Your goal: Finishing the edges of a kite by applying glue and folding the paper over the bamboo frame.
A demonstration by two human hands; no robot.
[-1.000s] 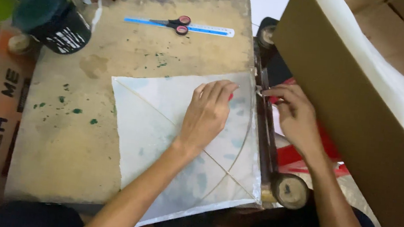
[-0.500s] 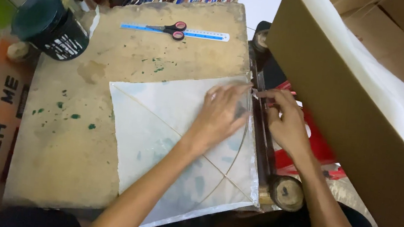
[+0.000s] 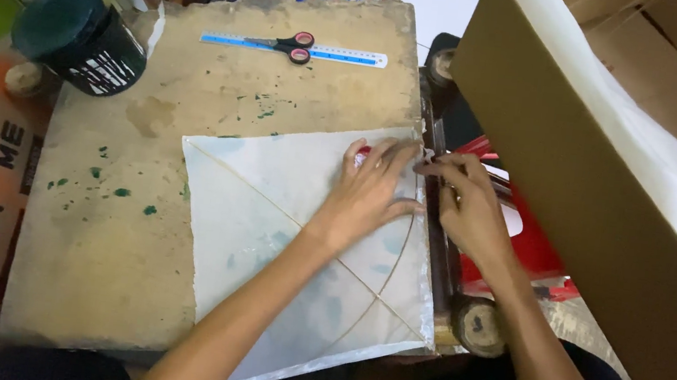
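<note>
A pale square paper sheet [image 3: 298, 253] crossed by thin sticks lies flat at the right edge of the stained worktop [image 3: 142, 220]. The left hand [image 3: 372, 193] presses on its upper right corner, grip released. The right hand [image 3: 466, 208] pinches that corner's edge. Scissors [image 3: 291, 44] rest on a blue ruler [image 3: 344, 55] well apart; a dark pot [image 3: 82, 36] stands far left.

Soft even light, slight blur

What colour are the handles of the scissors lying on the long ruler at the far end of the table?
The scissors have black handles with red inner rings, clearest in the head view.
</note>
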